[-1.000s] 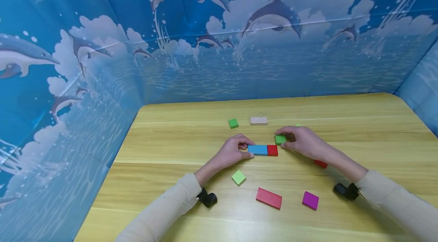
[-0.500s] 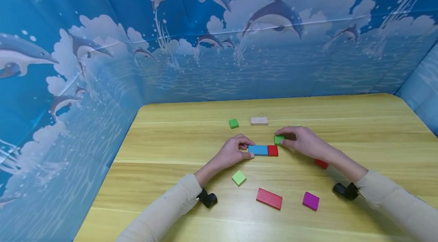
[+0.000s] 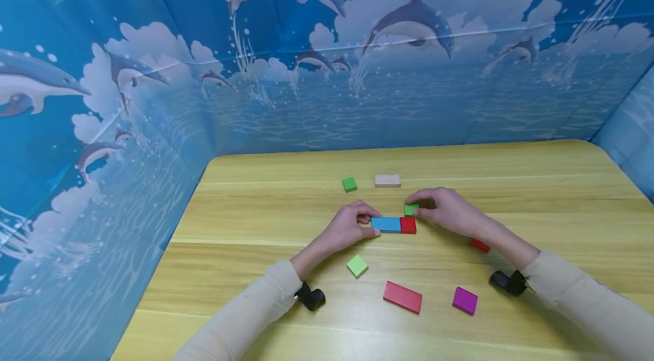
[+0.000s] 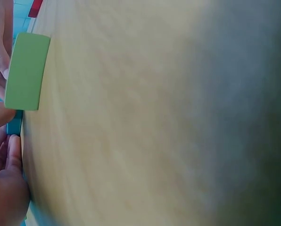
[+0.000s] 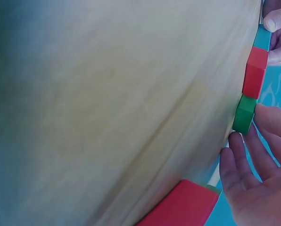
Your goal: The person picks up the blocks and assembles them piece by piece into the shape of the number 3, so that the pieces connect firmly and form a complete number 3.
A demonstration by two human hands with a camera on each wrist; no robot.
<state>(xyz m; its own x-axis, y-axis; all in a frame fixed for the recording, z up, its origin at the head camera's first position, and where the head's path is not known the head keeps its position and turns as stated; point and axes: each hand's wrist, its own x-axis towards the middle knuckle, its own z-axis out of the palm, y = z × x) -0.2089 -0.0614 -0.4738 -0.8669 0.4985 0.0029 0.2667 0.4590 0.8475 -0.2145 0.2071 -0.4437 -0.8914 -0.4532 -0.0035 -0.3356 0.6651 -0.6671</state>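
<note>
In the head view, my left hand (image 3: 347,226) grips the left end of a blue rectangular block (image 3: 390,225) between thumb and fingers. A small red square block (image 3: 408,226) lies end to end with it on the right. My right hand (image 3: 448,210) pinches a green square block (image 3: 411,209) just beyond the red block's far edge. The right wrist view shows the green block (image 5: 244,114) between thumb and fingers, close against the red block (image 5: 255,70). Light green block (image 4: 27,70) fills part of the left wrist view, near the left hand's fingers.
A green square (image 3: 349,184) and a pale pinkish block (image 3: 387,180) lie farther back. Nearer me are a light green square (image 3: 357,266), a pinkish-red rectangle (image 3: 402,297) and a purple block (image 3: 465,301). Another red block (image 3: 479,245) is partly hidden under the right forearm.
My right hand has shifted slightly left with the green block, bringing it behind the red block. My left hand and the blue block stay in place.
</note>
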